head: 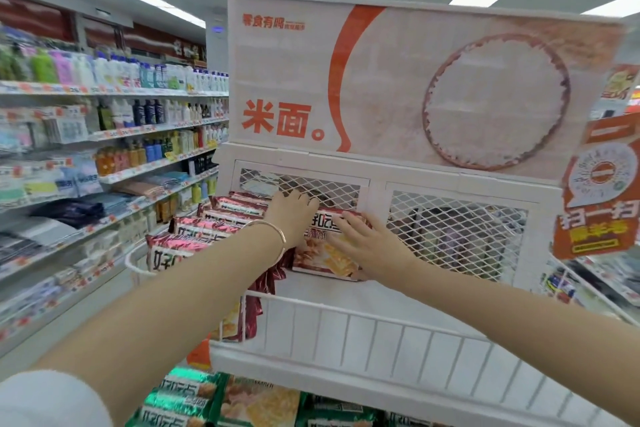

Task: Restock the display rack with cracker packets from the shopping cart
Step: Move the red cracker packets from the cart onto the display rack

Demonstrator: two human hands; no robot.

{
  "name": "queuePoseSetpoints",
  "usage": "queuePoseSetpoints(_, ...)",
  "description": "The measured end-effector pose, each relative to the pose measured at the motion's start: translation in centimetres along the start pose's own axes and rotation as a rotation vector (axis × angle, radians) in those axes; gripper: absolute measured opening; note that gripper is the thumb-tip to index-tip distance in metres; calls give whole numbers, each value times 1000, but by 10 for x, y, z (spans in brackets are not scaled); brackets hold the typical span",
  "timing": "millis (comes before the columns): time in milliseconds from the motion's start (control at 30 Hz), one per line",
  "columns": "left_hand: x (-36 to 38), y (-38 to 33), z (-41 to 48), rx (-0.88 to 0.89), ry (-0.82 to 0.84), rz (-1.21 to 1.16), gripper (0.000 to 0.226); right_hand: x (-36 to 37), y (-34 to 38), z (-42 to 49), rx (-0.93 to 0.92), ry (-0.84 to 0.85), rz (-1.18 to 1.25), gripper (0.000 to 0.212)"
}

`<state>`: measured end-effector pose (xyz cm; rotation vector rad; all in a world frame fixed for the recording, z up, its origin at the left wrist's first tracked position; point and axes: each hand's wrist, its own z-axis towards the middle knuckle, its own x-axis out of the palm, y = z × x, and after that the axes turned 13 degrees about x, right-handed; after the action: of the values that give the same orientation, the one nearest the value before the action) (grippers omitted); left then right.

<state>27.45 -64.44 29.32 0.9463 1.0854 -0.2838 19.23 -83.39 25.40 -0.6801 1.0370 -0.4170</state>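
Both arms stretched forward and up into top tier of display rack (381,334). Left hand (292,215), bracelet (278,230) on wrist, back toward viewer. Its fingers curl over upper left edge of cracker packet (320,256), close against mesh back panel (453,229). Right hand (369,246) flat on packet front, fingers straight, spread wide. Packet leans upright at rear of white shelf. Row of like packets (204,227) just left. Rice poster (433,87) above. Green packets (180,399) in tier below. Aisle shelves (104,135) with bottles far left.
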Motion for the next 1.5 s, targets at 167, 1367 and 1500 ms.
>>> queuePoseSetpoints(167,-23,18,-16,-37,-32,-617,87,-34,-18,0,12,58,351,66)
queuePoseSetpoints(1367,253,4,-757,-1445,239,-1379,33,-287,643,-19,-677,675,995,31)
queuePoseSetpoints(1500,292,-9,-779,-1609,256,-1530,13,-258,698,-15,-709,823,983,38)
